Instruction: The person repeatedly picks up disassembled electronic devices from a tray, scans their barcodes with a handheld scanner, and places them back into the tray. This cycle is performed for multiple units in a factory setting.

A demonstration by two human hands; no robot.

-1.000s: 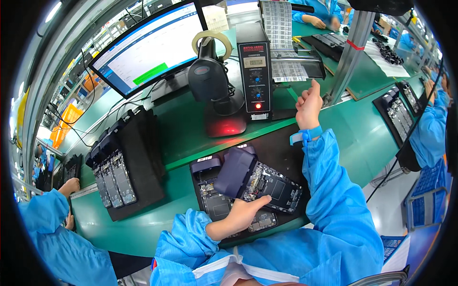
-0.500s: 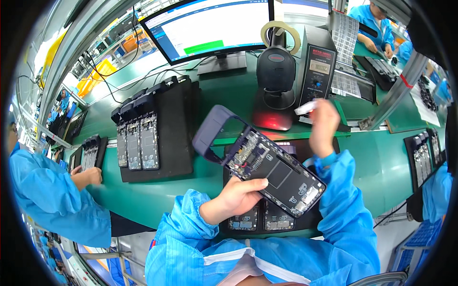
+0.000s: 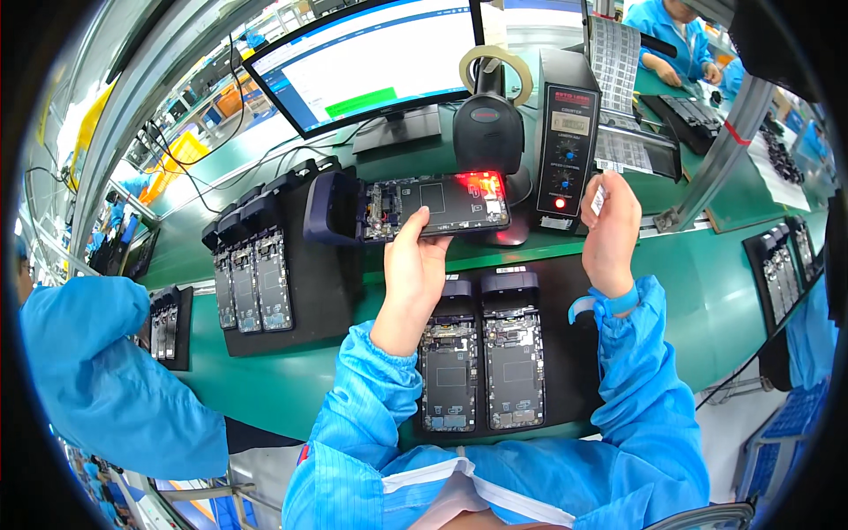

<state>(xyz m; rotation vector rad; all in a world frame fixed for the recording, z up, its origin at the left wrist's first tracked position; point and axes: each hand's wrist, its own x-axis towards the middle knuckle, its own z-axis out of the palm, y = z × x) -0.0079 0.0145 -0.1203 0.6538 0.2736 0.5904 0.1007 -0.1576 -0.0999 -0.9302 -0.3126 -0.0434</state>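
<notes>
My left hand (image 3: 413, 274) grips an opened handheld terminal (image 3: 415, 201) with its circuit board showing, thumb on top. The terminal lies sideways below a black barcode scanner (image 3: 488, 132), whose red light falls on its right end. Raised beside the label dispenser (image 3: 565, 150), my right hand (image 3: 613, 234) pinches a small white label (image 3: 599, 200) with dark print. Two more opened terminals, one on the left (image 3: 449, 375) and one on the right (image 3: 514, 371), lie upright on a black mat (image 3: 570, 353) in front of me.
Several opened terminals (image 3: 274, 274) rest on another black mat (image 3: 327, 291) at left. A monitor (image 3: 380, 66) stands behind, and a tape roll (image 3: 473, 60) hangs at the scanner. A metal post (image 3: 720, 159) rises at right. A co-worker's blue sleeve (image 3: 88, 327) is at far left.
My left hand has moved the terminal up and left, turning it level under the scanner's red light. The right hand, still with the label, has shifted slightly down and right.
</notes>
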